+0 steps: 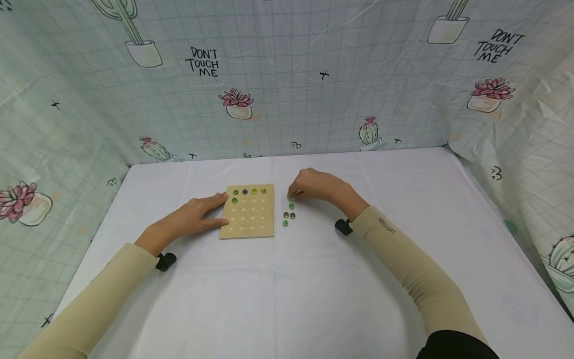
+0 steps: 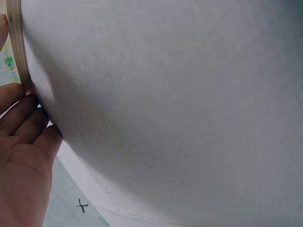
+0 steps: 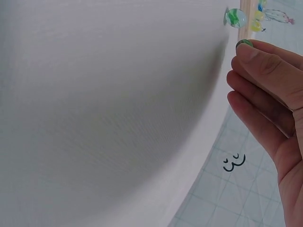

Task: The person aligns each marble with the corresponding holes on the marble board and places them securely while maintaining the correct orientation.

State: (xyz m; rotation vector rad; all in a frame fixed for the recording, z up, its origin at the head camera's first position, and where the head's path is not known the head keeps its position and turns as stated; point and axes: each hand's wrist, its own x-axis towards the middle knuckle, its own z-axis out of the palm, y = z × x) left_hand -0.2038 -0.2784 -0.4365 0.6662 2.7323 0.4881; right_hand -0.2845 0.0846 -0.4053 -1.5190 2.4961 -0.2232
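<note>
A square wooden board [image 1: 254, 230] with rows of round hollows lies flat on the table. Several glass marbles sit along its far row, green, yellow-green and one blue marble [image 1: 244, 191]. One green marble [image 1: 234, 200] sits in the second row at the left. My left hand [image 1: 203, 213] rests at the board's left side, thumb and index finger spread along the edge. Just right of the board, my right hand [image 1: 316, 184] pinches a green marble [image 3: 244, 43] between thumb and index finger. Below that hand lies a loose clear-and-green marble [image 1: 291, 206].
Two dark marbles [image 1: 289, 216] and another green marble [image 1: 285, 223] lie on the white tablecloth [image 1: 287, 299] near the board's right edge. A patterned cloth [image 1: 287, 99] hangs behind the table and at both sides.
</note>
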